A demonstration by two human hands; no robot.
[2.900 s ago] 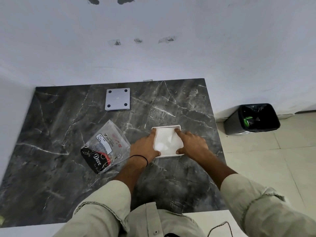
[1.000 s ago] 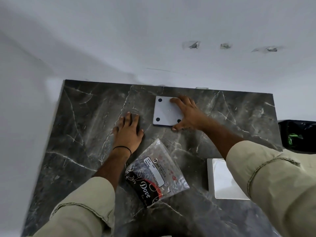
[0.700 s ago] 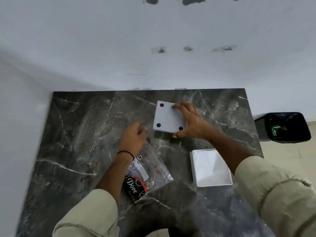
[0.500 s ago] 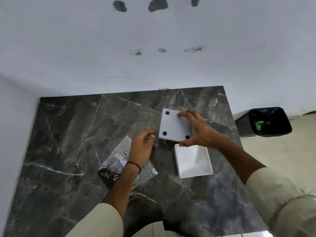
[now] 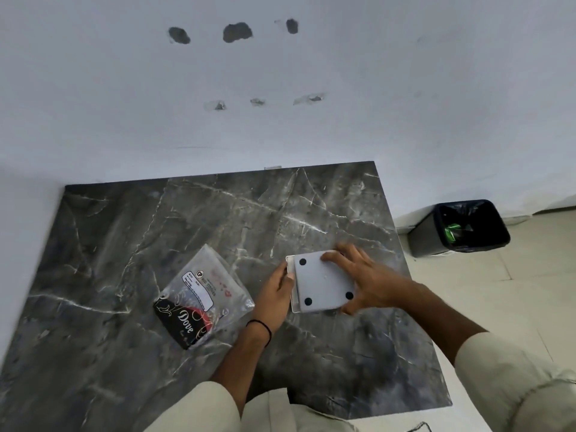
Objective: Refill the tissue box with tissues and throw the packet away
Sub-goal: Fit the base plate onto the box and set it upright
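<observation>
A square white tissue box (image 5: 290,265) rests on the dark marble table (image 5: 124,244), right of centre. Over it lies its grey base plate (image 5: 324,280) with black round feet, slightly askew, hiding the tissues inside. My right hand (image 5: 364,280) grips the plate from the right, fingers spread over its top and right edge. My left hand (image 5: 276,294) holds the box's left side. The clear plastic tissue packet (image 5: 202,294), with a black and red "Dove" print, lies flat just left of my left hand.
A black bin (image 5: 459,227) with a dark liner and something green inside stands on the tiled floor right of the table. The white wall runs along the table's back and left edges.
My right hand carried the grey plate from the back of the table down onto the white box. My left hand moved from the table surface to the box's left side.
</observation>
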